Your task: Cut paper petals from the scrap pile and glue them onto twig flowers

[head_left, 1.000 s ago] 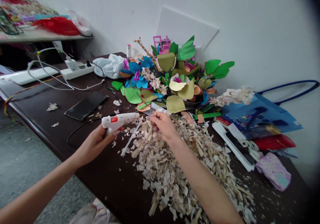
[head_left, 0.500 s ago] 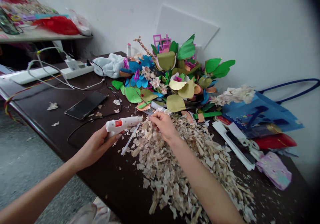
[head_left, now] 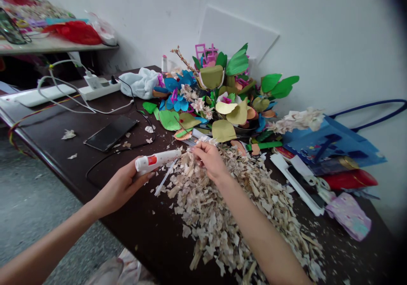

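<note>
My left hand [head_left: 124,185] is wrapped round a white glue gun [head_left: 159,158] with a red patch, its nozzle pointing right. Close to the nozzle, my right hand [head_left: 208,160] is pinched at the upper edge of a heap of pale, dried petal-like flakes [head_left: 235,217]. What its fingertips hold is too small to make out. A clear glue stick [head_left: 165,178] lies under the glue gun's front end. Behind my hands stands a colourful pile of paper leaves and flowers [head_left: 222,107].
A phone [head_left: 111,133] and black cable lie left on the dark table [head_left: 133,230]. Farther back are a power strip [head_left: 100,90] and a pale cloth [head_left: 139,83]. At right are a blue bag [head_left: 333,143], a white tray [head_left: 297,185] and a purple patterned cloth [head_left: 349,216].
The glue gun in my left hand has tilted very slightly. My right hand keeps its pinch in almost the same place.
</note>
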Demonstrator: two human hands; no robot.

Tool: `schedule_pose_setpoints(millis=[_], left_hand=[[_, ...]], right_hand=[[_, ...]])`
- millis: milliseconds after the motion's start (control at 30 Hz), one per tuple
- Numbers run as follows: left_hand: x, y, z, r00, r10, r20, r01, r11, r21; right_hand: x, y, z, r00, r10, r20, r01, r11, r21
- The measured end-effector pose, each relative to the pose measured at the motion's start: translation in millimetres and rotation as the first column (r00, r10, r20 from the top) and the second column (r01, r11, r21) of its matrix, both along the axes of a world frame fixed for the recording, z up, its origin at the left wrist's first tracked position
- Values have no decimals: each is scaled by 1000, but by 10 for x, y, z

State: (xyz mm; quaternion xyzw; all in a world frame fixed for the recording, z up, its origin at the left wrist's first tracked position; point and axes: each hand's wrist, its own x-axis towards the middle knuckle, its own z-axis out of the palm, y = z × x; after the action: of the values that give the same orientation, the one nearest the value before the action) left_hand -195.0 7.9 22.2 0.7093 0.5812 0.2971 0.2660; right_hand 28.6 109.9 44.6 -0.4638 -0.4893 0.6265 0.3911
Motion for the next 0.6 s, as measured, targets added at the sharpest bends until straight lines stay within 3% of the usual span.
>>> schedule_pose_setpoints(millis=[267, 600], left_hand=[[-183, 147, -300, 979, 161, -127, -157, 987, 44], [-225, 257, -481, 973, 152, -170, -153, 988, 12]], right_hand=[[193, -79, 76, 999, -26, -34, 27, 1000, 7], [701, -339, 113, 992, -110, -67, 113, 993, 37]])
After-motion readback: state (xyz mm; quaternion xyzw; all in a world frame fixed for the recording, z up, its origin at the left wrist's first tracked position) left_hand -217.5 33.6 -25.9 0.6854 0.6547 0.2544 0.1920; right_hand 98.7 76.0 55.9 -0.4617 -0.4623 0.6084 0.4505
